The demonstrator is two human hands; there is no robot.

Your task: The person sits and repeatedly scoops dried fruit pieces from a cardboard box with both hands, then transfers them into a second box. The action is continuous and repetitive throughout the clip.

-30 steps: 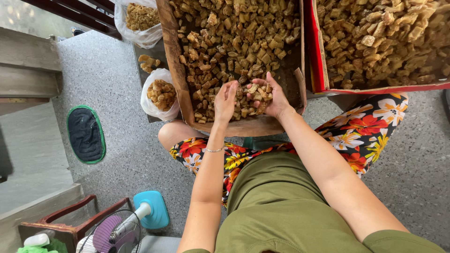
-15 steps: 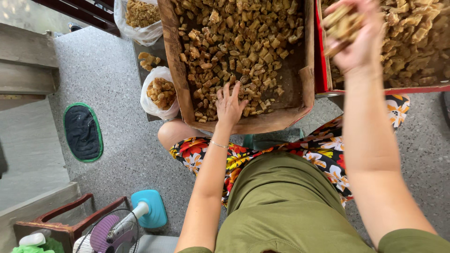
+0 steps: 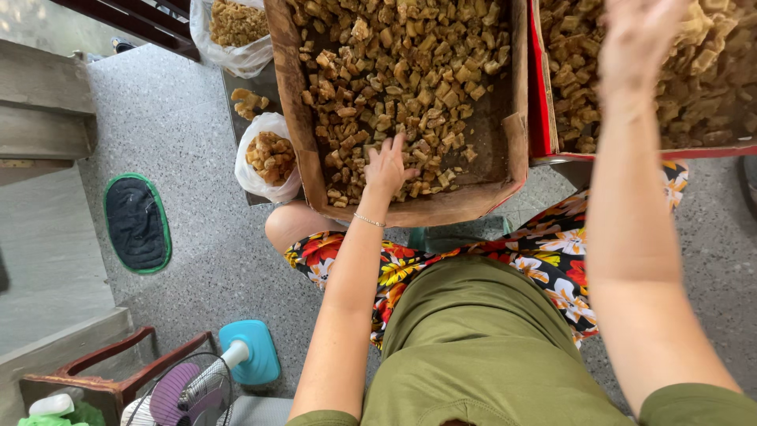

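Observation:
A brown cardboard box [image 3: 303, 118] full of small golden-brown fried pieces [image 3: 402, 63] rests against my knees. My left hand [image 3: 386, 167] lies on the pieces near the box's front edge, fingers curled among them; a thin bracelet circles that wrist. My right hand [image 3: 640, 38] is raised over a second, red-edged box [image 3: 539, 118] of paler fried pieces [image 3: 710, 71] on the right. It is blurred, its fingers spread, and nothing is seen in it.
Two clear plastic bags of fried pieces [image 3: 270, 156] [image 3: 233, 28] sit left of the brown box. A dark green-rimmed mat [image 3: 136, 223] lies on the speckled floor. A small blue-based fan [image 3: 213, 375] and a wooden frame [image 3: 87, 371] stand at bottom left. Steps rise at left.
My right hand lifted a handful from the brown box, carried it right over the red-edged box and now has its fingers spread. The left hand stayed in the brown box.

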